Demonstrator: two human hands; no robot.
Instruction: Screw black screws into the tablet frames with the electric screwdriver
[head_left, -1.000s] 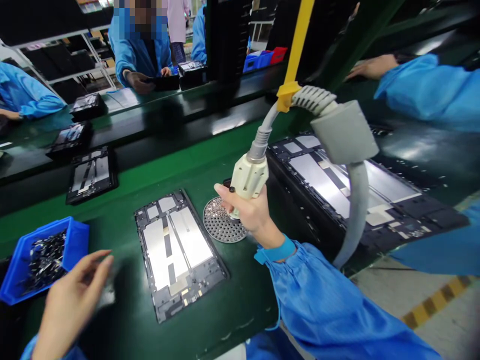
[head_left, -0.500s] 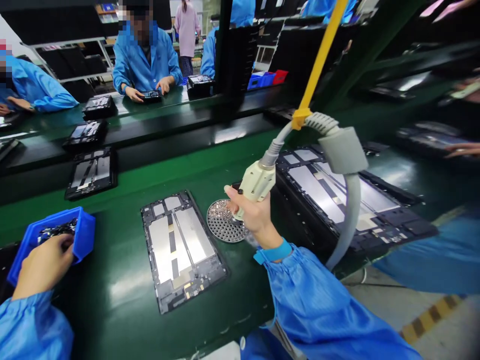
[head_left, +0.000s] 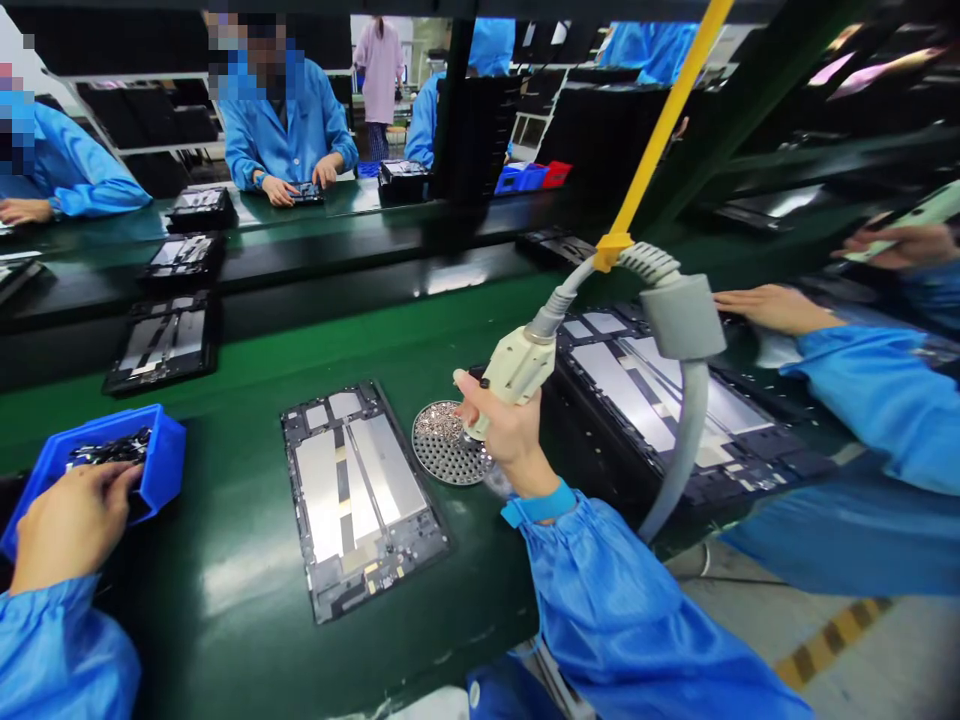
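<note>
Fingers (head_left: pixel 480 412) around a screwdriver (head_left: pixel 517 368)

Screwdriver (head_left: pixel 517 365) tip hidden by right hand (head_left: pixel 504 435); blue bin (head_left: pixel 169 450) contents too small to tell

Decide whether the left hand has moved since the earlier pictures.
Yes: the left hand has shifted left, from beside the blue plastic bin to over its near edge.

The belt (head_left: pixel 225 590) is green. At 8 o'clock, the bin (head_left: pixel 161 450) is bright blue. At 7 o'clock, the tablet frame (head_left: pixel 360 500) shows silver panels with black stripes. At 6 o'clock, the round tray (head_left: pixel 442 445) has a silver dotted pattern. The tool handle (head_left: pixel 514 368) is cream, the hose (head_left: pixel 681 460) grey, the pole (head_left: pixel 664 130) yellow. At 5 o'clock, the floor tape (head_left: pixel 829 635) alternates yellow and black.
</note>
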